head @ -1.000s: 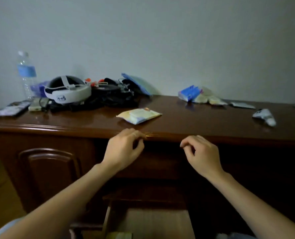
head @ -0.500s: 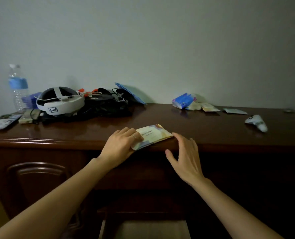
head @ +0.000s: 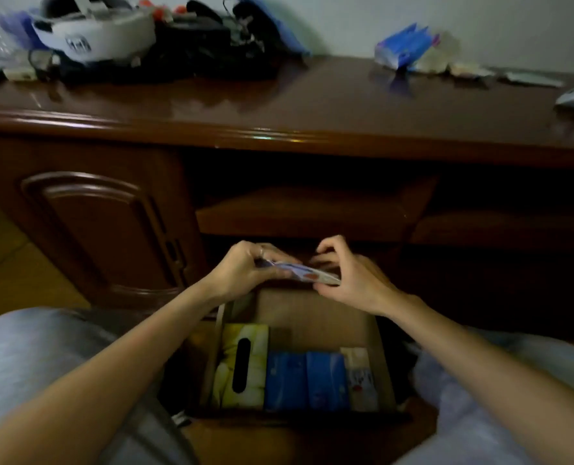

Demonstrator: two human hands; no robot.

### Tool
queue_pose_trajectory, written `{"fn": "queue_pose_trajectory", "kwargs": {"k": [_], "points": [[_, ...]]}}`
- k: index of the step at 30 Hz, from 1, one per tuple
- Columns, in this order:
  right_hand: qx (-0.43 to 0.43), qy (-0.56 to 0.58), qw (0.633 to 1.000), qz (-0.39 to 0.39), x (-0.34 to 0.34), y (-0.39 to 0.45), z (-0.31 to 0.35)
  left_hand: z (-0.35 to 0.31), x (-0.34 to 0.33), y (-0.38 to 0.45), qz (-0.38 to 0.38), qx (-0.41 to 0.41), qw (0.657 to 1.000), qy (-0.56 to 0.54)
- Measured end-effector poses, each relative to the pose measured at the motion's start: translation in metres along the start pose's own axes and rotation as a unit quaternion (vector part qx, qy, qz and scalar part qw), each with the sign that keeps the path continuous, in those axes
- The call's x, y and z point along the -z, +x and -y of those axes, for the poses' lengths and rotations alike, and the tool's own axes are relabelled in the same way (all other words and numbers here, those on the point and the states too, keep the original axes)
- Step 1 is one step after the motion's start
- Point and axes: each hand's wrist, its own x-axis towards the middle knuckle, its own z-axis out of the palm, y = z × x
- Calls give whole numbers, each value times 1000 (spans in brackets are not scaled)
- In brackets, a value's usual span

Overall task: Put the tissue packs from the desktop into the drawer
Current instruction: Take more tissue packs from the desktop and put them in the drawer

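Fingers (head: 326,263) of our left hand (head: 242,271) and right hand (head: 352,280) pinch a flat, soft tissue pack (head: 307,274) by its two ends above the open wooden drawer (head: 384,364). Inside it lie a yellow tissue box (head: 242,364) and blue packs (head: 307,380). Beyond, we see the glossy dark tabletop (head: 312,105) against a pale wall (head: 480,21).

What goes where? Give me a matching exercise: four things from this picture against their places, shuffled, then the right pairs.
Things:
1. held tissue pack
2. yellow tissue box
3. blue tissue pack
4. white headset

Places:
A. left side of the open drawer
B. back left of the desktop
C. between the left hand and the right hand, above the drawer
D. back right of the desktop

Pairs: 1-C, 2-A, 3-D, 4-B
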Motion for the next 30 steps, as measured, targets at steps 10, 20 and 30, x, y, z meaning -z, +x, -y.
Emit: {"fn": "queue_pose_trajectory", "kwargs": {"k": [10, 20, 30], "points": [[-234, 98, 939, 232, -162, 4, -77, 156, -54, -40, 16, 247, 963, 110], [-124, 27, 911, 392, -225, 4, -130, 220, -76, -87, 110, 256, 928, 246], [-251, -36, 934, 252, -247, 18, -153, 228, -83, -87, 173, 225, 898, 337]]}}
